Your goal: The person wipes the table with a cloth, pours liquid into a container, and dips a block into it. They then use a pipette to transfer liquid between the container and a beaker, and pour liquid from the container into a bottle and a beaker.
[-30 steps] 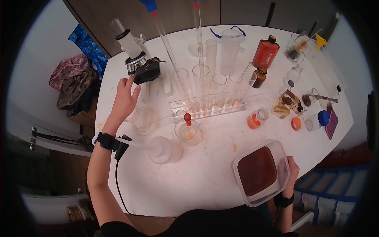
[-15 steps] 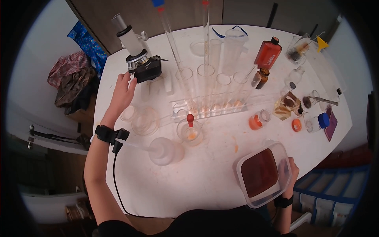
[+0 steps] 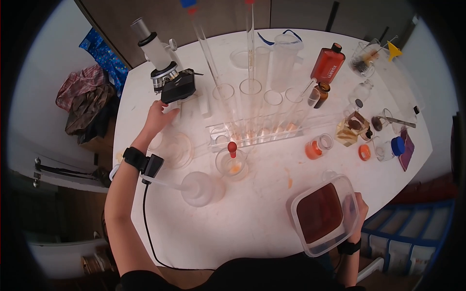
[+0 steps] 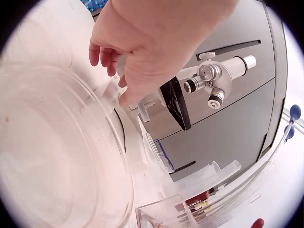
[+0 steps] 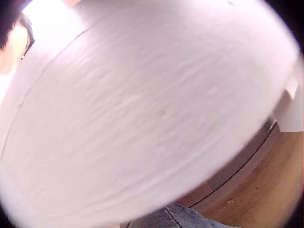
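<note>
My left hand (image 3: 161,119) reaches down in front of the microscope (image 3: 160,58), below its black stage. Its fingers and thumb curve toward each other around a pale, see-through piece (image 4: 112,90); I cannot tell whether they pinch it. My right hand (image 3: 360,213) grips the right side of a clear plastic tub (image 3: 352,182) with dark red-brown liquid (image 3: 319,213) in it. The tub is tilted over the table's near right edge, and its wall hides part of that hand. Only a blurred pale surface fills most of the right wrist view.
Round clear dishes (image 3: 175,151) lie below my left hand. A wash bottle (image 3: 198,189) and a beaker (image 3: 232,167) with a red-bulbed dropper (image 3: 232,148) stand in front. A rack (image 3: 257,143) of tall tubes crosses the middle. Bottles and jars (image 3: 318,147) stand at the right.
The left hand has moved a little right and nearer, from beside the microscope stage to below it, with its fingers curling in more. The right hand and tub stay nearly still.
</note>
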Tool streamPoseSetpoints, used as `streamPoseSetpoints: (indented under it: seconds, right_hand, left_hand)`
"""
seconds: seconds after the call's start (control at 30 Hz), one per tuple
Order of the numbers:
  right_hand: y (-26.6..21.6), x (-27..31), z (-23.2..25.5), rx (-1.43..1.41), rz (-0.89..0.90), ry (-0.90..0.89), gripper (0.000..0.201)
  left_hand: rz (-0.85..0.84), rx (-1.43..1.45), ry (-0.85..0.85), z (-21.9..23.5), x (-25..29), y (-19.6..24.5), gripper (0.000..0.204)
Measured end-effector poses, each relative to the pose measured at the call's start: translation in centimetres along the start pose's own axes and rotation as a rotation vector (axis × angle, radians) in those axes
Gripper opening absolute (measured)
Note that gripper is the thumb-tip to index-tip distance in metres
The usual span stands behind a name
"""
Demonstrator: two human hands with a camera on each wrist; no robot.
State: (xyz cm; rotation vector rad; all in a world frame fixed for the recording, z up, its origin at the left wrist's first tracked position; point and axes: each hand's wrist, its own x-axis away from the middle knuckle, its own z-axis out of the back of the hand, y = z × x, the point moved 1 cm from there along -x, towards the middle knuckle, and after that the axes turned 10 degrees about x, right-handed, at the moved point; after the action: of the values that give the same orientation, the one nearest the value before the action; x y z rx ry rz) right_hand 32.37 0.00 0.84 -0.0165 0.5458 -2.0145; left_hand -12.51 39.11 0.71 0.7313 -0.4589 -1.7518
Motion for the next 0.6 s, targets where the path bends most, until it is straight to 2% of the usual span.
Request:
streamPoseSetpoints:
  seconds: [0.1, 0.17, 0.3, 0.47, 0.6]
  right_hand:
    - [-0.2, 0.0, 0.1, -0.007, -0.028, -0.015, 0.008]
    - [0.0, 0.0, 0.0, -0.001, -0.026, -0.013, 0.008]
    - [-0.2, 0.0, 0.0, 0.008, -0.024, -0.006, 0.009]
    - [0.0, 0.0, -0.1, 0.010, -0.021, -0.010, 0.009]
    - [0.0, 0.0, -0.1, 0.014, -0.018, -0.006, 0.009]
  left_hand:
    - [0.063, 0.127, 0.031, -0.7, -0.8, 0.4, 0.043]
    - [-0.102, 0.292, -0.029, -0.7, -1.1, 1.4, 0.046]
    - [-0.089, 0.325, -0.014, -1.5, -2.0, -0.1, 0.046]
    - [-0.198, 0.279, -0.010, -1.5, -2.4, 0.1, 0.045]
    - [-0.200, 0.267, -0.014, -1.2, -2.3, 0.5, 0.046]
